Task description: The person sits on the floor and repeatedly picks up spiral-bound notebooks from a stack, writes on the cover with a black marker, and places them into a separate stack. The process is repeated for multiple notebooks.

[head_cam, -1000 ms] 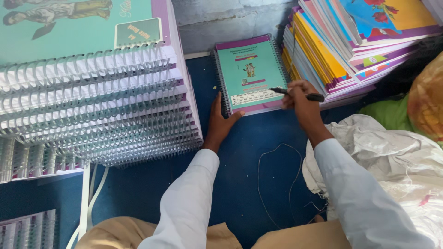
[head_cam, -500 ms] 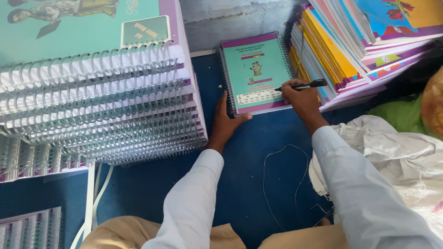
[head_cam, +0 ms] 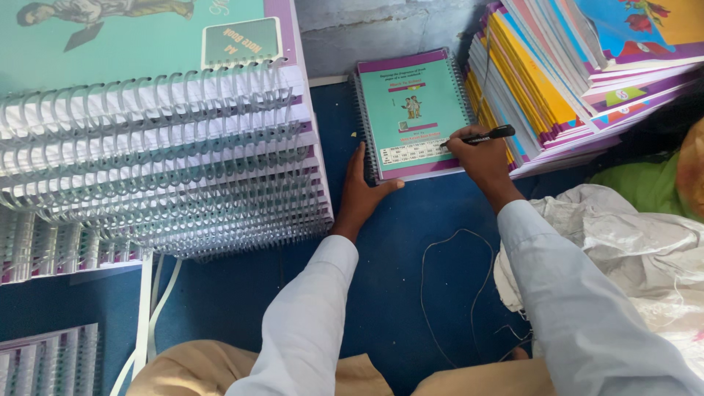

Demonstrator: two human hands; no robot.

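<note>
A single spiral-bound notebook (head_cam: 413,110) with a teal cover and purple border lies flat on the blue floor covering (head_cam: 381,264), set against the grey wall and between two stacks. The left hand (head_cam: 361,194) rests at the notebook's lower left corner, fingers extended and released, flat on the floor covering, with the thumb lying along the notebook's bottom edge and the index finger running up beside the wire binding. The right hand (head_cam: 480,154) is clenched around a black marker pen (head_cam: 480,136), grasping it in a writing grip; the pen tip touches the white table printed near the bottom of the cover. Both arms wear pale long sleeves. To the left stands a tall stack of spiral-bound notebooks (head_cam: 158,154) of the same teal kind, wire spines facing the camera, just beside the left hand. To the right, a slanting stack of coloured notebooks (head_cam: 565,81), with yellow, pink and purple edges, sits touching or just beside the single notebook; contact cannot be confirmed. A thin loose cord (head_cam: 440,286) lies on the floor covering between the forearms. A white woven sack (head_cam: 638,235) lies crumpled at the right.
</note>
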